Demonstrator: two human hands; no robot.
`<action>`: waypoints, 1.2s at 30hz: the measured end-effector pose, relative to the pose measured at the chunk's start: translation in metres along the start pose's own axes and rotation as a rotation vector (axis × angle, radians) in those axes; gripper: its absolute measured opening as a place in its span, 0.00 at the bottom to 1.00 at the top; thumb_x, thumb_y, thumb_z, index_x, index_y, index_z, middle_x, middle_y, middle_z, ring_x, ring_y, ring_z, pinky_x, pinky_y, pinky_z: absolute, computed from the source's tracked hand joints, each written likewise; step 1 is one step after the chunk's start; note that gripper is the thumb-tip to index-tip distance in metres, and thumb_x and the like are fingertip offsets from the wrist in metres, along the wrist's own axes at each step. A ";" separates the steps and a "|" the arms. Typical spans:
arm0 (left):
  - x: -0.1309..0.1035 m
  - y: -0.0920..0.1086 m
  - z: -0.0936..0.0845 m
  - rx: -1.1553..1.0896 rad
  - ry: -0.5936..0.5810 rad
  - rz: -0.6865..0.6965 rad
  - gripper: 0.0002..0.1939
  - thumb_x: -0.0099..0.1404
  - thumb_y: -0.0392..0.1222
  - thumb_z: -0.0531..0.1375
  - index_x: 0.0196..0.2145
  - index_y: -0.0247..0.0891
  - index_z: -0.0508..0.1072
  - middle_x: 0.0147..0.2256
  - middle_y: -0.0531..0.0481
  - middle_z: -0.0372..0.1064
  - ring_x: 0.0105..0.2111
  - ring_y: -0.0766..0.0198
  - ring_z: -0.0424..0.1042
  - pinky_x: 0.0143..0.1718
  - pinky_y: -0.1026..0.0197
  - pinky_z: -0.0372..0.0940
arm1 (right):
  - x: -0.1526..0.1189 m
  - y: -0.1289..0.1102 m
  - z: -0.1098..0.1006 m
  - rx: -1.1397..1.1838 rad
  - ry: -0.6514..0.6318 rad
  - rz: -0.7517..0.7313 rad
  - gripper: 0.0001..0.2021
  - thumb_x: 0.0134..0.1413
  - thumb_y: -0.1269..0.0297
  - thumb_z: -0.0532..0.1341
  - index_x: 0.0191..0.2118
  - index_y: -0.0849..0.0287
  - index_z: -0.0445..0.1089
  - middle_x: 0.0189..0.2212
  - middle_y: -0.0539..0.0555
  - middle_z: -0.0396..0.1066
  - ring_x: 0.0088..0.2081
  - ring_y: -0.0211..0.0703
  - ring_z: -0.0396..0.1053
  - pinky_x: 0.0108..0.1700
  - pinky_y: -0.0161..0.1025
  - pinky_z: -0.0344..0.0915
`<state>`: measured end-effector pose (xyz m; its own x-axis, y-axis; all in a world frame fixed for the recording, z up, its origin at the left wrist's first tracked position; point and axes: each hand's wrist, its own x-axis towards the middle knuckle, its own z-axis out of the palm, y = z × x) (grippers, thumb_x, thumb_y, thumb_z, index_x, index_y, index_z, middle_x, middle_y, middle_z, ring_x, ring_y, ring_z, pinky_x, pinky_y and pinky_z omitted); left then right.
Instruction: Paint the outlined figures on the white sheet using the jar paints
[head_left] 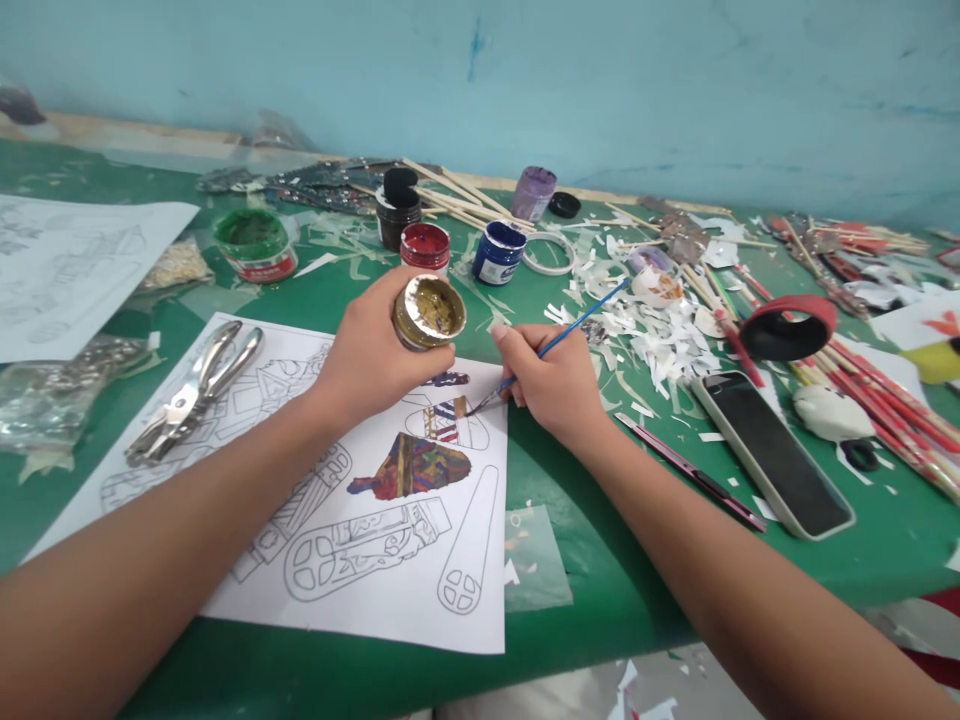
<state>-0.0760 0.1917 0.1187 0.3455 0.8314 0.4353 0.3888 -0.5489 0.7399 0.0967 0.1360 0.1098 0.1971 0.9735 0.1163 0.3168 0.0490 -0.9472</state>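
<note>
My left hand (371, 345) is wrapped round a small open jar of gold-brown paint (429, 313), held above a white sheet with outline drawings (450, 625). In my right hand (555, 385) is a thin blue paintbrush (574, 328); its tip meets a partly coloured shape (448, 420) near the sheet's right edge. Just below that shape lies a painted figure in red, blue and gold (412, 467). Silver pliers-like metal tool (193, 395) rests on the sheet's left part.
Behind my hands stand open jars of green (255, 248), red (424, 246) and blue paint (499, 252). To the right lie a phone (772, 450), a slim pink cutter (688, 470), black-and-red tape (787, 328) and paper scraps (671, 345). Wooden sticks (465, 200) lie along the wall.
</note>
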 end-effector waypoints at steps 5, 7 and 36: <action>0.000 0.000 0.000 0.000 -0.002 -0.006 0.21 0.49 0.37 0.66 0.43 0.39 0.72 0.42 0.49 0.75 0.42 0.54 0.74 0.43 0.55 0.69 | 0.002 -0.001 -0.001 0.073 0.024 0.054 0.23 0.58 0.57 0.60 0.14 0.56 0.60 0.08 0.43 0.55 0.11 0.30 0.57 0.17 0.31 0.57; 0.000 0.000 0.000 -0.004 -0.007 -0.005 0.21 0.49 0.37 0.66 0.43 0.39 0.72 0.42 0.49 0.75 0.42 0.54 0.74 0.43 0.55 0.69 | 0.002 0.000 0.000 0.080 0.030 0.053 0.23 0.58 0.57 0.60 0.14 0.56 0.59 0.08 0.43 0.55 0.11 0.31 0.57 0.17 0.32 0.58; -0.001 -0.002 0.000 -0.005 -0.005 -0.008 0.22 0.49 0.37 0.66 0.44 0.40 0.72 0.42 0.49 0.75 0.42 0.54 0.74 0.45 0.54 0.70 | -0.001 -0.001 0.000 0.006 -0.011 -0.005 0.23 0.59 0.61 0.59 0.13 0.56 0.59 0.08 0.44 0.56 0.12 0.30 0.54 0.18 0.32 0.55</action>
<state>-0.0768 0.1924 0.1167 0.3469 0.8353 0.4265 0.3871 -0.5417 0.7462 0.0962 0.1351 0.1111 0.1857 0.9755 0.1177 0.3123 0.0550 -0.9484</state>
